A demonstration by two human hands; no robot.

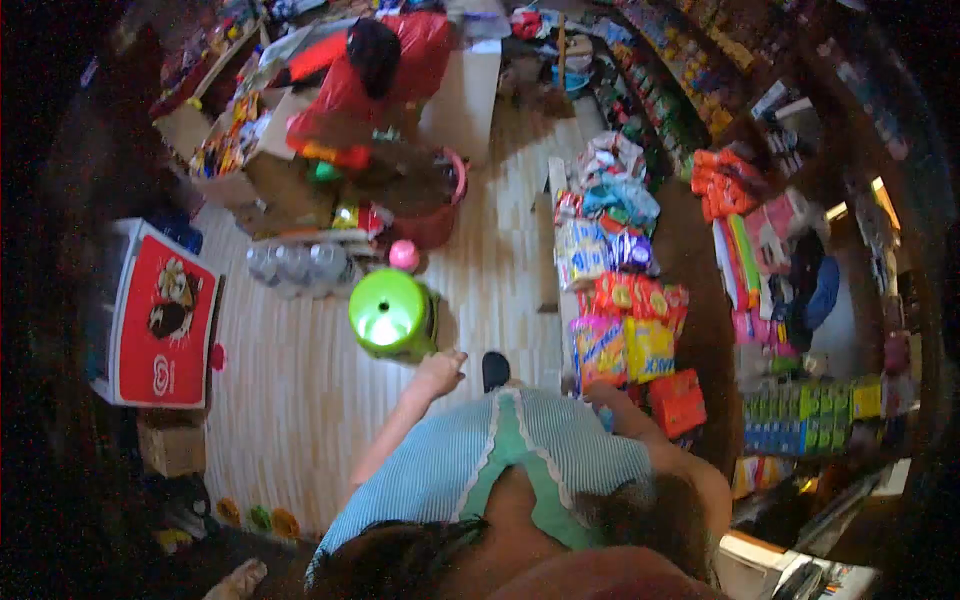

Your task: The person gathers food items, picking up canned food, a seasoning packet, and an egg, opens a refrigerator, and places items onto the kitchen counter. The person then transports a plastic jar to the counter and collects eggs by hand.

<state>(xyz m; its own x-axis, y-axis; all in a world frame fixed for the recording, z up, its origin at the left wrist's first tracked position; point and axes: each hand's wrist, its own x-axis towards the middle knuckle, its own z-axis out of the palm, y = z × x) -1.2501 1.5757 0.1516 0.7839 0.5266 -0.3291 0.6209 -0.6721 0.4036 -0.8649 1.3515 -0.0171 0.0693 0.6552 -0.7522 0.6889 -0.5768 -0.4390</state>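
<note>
Nearest camera: person's striped top. Green stool stands on floor, just ahead and to left of left hand; contact cannot be told. Left hand looks loosely curled, no hold on stool visible. For steady hold, seat rim seems suitable. Right hand beside bagged packets, grip unclear. Beyond stool: pink round object, clear bottles.

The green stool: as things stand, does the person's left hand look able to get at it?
Probably yes: the left hand is close to the near side of the green stool, and nothing visible blocks the way between them.
</note>
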